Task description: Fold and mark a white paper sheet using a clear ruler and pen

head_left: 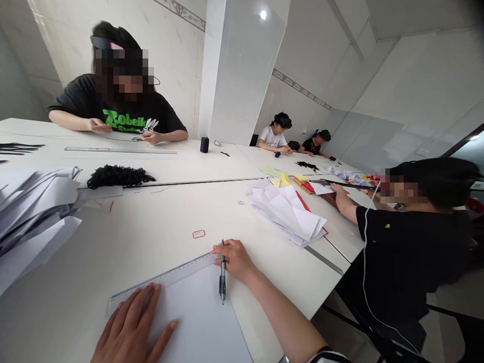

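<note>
My left hand [130, 322] lies flat with fingers spread, pressing on a clear ruler [181, 269] and a sheet of white paper [200, 312]. The ruler runs slantwise along the paper's far edge. At the ruler's right end, my right hand [237, 261] holds a grey and black pen [222, 285] between its fingers, tip pointing away from me. Its fingertips also touch the ruler's end. Just beyond the paper, a small red-framed label [198, 234] is on the white table [166, 217].
Stacked white papers [34, 206] stand at the left, near a black curly bundle [119, 176]. More folded papers [285, 209] and a metal ruler [324, 259] lie to the right. A person [412, 252] sits close on the right; others work across the table, near a black thread spool [204, 145].
</note>
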Tool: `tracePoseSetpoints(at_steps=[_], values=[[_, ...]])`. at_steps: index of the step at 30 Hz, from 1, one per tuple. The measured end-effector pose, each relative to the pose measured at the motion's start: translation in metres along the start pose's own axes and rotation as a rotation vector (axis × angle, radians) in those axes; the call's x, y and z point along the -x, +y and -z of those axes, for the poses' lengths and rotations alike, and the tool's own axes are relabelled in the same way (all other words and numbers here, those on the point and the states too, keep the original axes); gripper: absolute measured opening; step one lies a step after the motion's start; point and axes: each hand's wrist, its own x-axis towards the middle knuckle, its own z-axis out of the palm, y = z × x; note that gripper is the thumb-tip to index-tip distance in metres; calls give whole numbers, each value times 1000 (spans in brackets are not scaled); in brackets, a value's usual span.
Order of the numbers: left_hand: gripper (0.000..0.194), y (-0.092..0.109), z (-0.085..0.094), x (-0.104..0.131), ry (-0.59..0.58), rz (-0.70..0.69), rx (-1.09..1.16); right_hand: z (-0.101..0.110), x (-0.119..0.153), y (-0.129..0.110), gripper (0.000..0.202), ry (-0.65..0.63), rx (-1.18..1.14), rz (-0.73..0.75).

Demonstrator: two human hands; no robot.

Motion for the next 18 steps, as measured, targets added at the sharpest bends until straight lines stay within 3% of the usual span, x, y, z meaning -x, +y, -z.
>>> tracePoseSetpoints(at_steps=[18], values=[[80, 0, 2, -1, -45, 38, 31, 0, -1, -1, 30, -30, 11, -20]])
